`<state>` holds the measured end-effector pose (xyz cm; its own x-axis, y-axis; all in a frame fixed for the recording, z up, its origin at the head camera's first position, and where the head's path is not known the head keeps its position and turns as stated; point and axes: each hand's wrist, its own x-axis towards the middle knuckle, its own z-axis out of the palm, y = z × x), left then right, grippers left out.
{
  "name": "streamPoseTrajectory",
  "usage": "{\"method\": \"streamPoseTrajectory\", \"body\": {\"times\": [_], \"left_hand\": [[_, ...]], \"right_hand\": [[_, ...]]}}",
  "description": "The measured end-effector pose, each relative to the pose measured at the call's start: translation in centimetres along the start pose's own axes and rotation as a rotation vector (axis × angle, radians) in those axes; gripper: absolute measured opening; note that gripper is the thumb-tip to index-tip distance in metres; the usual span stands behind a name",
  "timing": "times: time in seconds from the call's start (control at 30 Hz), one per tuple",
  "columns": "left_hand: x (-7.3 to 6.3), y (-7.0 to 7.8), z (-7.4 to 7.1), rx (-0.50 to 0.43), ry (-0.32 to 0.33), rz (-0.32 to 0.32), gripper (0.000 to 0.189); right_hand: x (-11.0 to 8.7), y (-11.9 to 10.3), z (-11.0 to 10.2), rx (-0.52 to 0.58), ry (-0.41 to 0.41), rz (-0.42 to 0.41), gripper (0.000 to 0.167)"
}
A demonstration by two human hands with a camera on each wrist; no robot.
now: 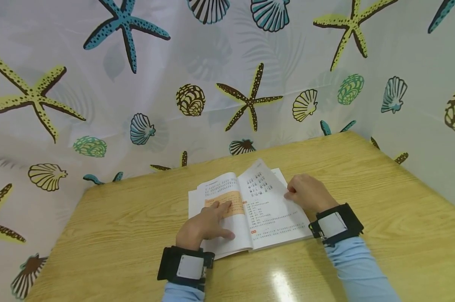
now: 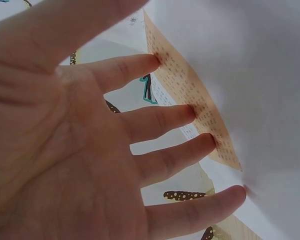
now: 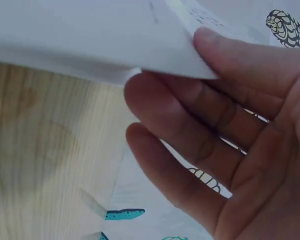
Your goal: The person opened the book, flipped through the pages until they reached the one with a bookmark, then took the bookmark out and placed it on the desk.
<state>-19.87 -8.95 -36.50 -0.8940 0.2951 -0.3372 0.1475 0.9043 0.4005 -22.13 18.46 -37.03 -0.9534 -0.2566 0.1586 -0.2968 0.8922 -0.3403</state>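
An open book [image 1: 272, 218] lies on the wooden table, its left page [image 1: 223, 184] carrying an orange text block. My left hand [image 1: 206, 222] rests on that page with its fingers spread. In the left wrist view, the fingertips of the left hand [image 2: 150, 135] touch the page around the orange block [image 2: 195, 95]. At the book's right edge, my right hand [image 1: 310, 193] pinches a page [image 1: 266, 188] whose upper part is raised. The right wrist view has the page [image 3: 105, 35] between the thumb and fingers of the right hand [image 3: 225, 120].
The wooden table [image 1: 129, 222] extends on both sides of the book. Behind it hangs a white cloth [image 1: 212, 54] printed with starfish and shells. Dark bands with pale plates are strapped on both wrists, over light blue sleeves [image 1: 359, 268].
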Motion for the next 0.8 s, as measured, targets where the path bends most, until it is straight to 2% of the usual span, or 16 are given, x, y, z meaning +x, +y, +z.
{"method": "streamPoseTrajectory", "body": {"times": [0.2,0.37,0.57,0.67,0.8], "left_hand": [[0.0,0.1,0.0,-0.004,0.001,0.003,0.089],[0.0,0.2,-0.1,-0.003,0.001,0.001,0.088],[0.0,0.1,-0.1,-0.014,0.005,0.002,0.088],[0.0,0.1,-0.1,-0.019,0.005,0.002,0.088],[0.0,0.1,-0.1,-0.022,0.003,0.003,0.088]], "right_hand": [[-0.2,0.3,-0.1,-0.039,-0.034,0.032,0.018],[-0.1,0.8,-0.1,0.014,-0.104,0.049,0.027],[-0.1,1.1,0.1,0.071,-0.25,0.165,0.013],[-0.1,1.0,0.0,0.067,-0.277,0.194,0.012],[-0.2,0.6,-0.5,0.048,-0.275,0.185,0.012]]}}
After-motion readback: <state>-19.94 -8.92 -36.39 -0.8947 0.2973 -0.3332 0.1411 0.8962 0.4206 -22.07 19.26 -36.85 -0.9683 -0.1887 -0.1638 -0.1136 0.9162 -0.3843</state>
